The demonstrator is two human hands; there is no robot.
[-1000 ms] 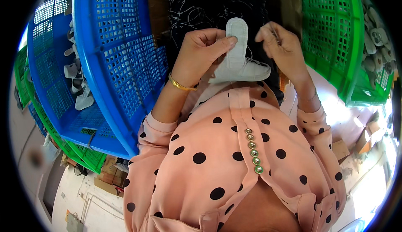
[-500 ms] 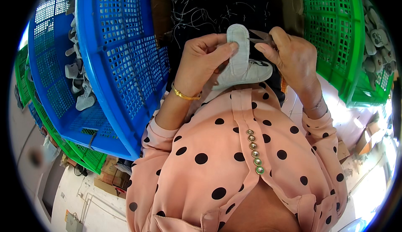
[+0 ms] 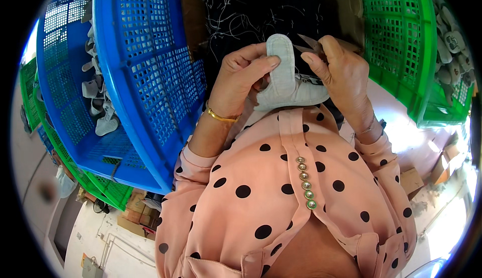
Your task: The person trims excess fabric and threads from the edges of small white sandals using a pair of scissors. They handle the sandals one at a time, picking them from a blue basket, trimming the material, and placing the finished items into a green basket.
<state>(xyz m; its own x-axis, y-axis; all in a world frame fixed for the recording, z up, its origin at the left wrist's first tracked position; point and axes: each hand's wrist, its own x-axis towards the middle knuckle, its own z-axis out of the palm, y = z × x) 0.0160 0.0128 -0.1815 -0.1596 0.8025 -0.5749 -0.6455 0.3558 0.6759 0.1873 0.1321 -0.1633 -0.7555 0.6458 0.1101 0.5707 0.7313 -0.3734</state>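
My left hand (image 3: pixel 235 79) pinches the stitched strap of a small whitish shoe (image 3: pixel 300 93) between thumb and fingers. The strap stands up from the shoe, pointing away from me, and black markings show on the shoe's side. To the right of the strap, my right hand (image 3: pixel 345 72) grips a pair of scissors (image 3: pixel 308 43), its handles mostly hidden by the fingers. Their pointed blades are apart and angle up and left, a short way off the strap. A thin loose thread shows at the strap's right edge.
A large blue plastic basket (image 3: pixel 155 67) with small whitish shoes (image 3: pixel 106 122) beyond its wall stands close on my left. On my right, a green basket (image 3: pixel 396 42) has more shoes behind its wall. Loose white threads lie on dark cloth (image 3: pixel 251 7) over my lap.
The shoe and my left hand have shifted slightly left and toward me. My right hand has drawn a little nearer to me, and the scissors' blades now show clear of the strap.
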